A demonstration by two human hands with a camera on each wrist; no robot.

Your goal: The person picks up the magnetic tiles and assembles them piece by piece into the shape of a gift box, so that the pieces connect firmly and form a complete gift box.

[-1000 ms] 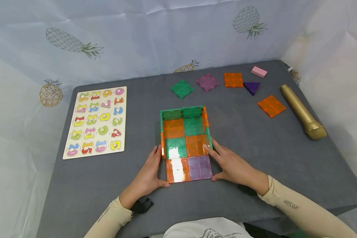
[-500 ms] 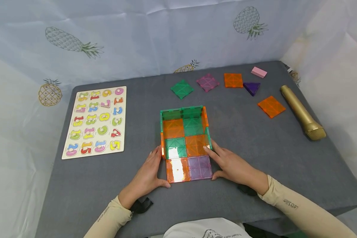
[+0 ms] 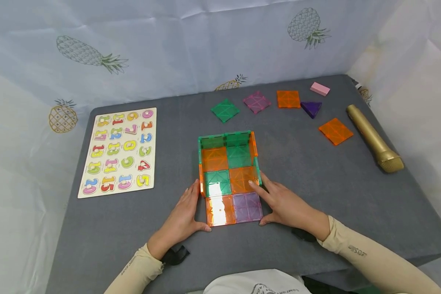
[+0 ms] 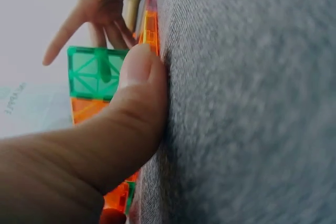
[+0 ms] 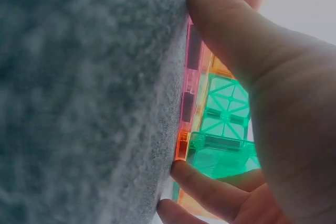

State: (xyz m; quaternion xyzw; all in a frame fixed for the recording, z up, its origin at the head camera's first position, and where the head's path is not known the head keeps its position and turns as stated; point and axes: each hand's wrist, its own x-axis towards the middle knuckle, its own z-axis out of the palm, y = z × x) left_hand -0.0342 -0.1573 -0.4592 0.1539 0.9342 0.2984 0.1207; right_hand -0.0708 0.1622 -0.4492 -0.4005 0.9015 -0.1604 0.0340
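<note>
In the head view, a box-like build of translucent magnetic tiles (image 3: 217, 182) lies on the table. Its floor mixes orange, green and purple squares; upright tiles wall the back and parts of both sides, while the front row has none. My left hand (image 3: 178, 216) rests along the left side, its thumb (image 4: 134, 98) at the front left corner. On the opposite side is my right hand (image 3: 288, 204), fingers against the green side wall (image 5: 226, 108), index fingertip over the wall, thumb by the purple tile (image 3: 248, 207). Neither hand's fingers curl round a tile.
A number puzzle board (image 3: 119, 153) lies to the left. Behind the build are loose green (image 3: 225, 110), purple (image 3: 257, 102) and orange (image 3: 288, 99) tiles. Farther right lie another orange tile (image 3: 336, 131), a purple triangular block (image 3: 311, 109), a pink block (image 3: 319, 89) and a gold microphone (image 3: 375, 139).
My right hand has shifted very slightly left, its index fingertip a little farther over the wall. My left hand and the tiles look practically still.
</note>
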